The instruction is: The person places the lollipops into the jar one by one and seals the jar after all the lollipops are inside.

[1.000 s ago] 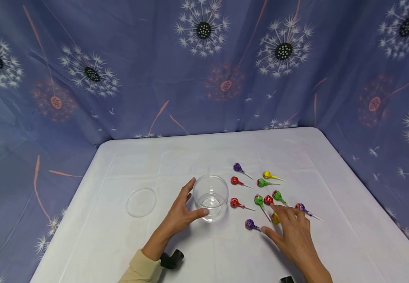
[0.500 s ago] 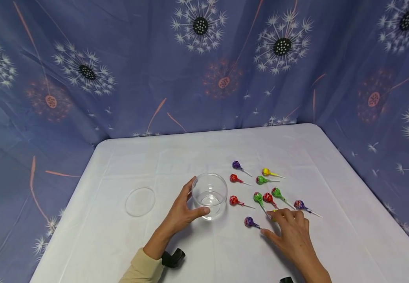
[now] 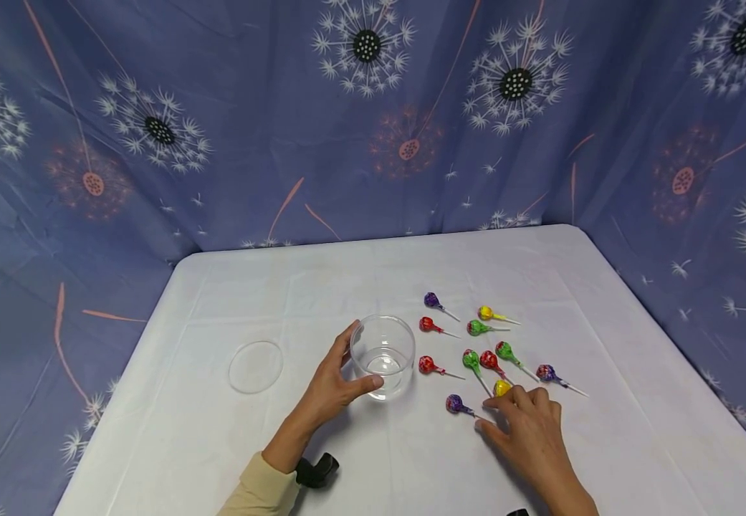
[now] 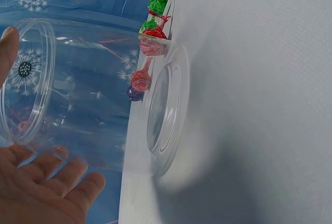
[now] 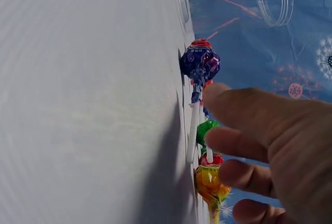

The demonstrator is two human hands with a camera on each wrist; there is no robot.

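**Fingertips on a yellow lollipop, other hand at the jar**

Fingers (image 3: 513, 398) of the right hand (image 3: 530, 437) are spread and lightly bent, their tips resting on the stick end of a yellow lollipop (image 3: 502, 388) and just beside a purple lollipop (image 3: 454, 404); nothing is pinched or lifted. No writing can be read on any wrapper. The yellow lollipop has a crinkled, shiny wrapper around a round head and lies flat on the white table (image 3: 250, 451), near its front right part, among red, green and purple ones scattered close by. The left hand (image 3: 327, 387) cups the side of a clear glass jar (image 3: 382, 355), thumb at the near wall and fingers straight along the far side. The jar stands upright, open-topped, with nothing in it, just left of the sweets. Its clear round lid (image 3: 255, 367) lies flat farther left, apart from the jar.
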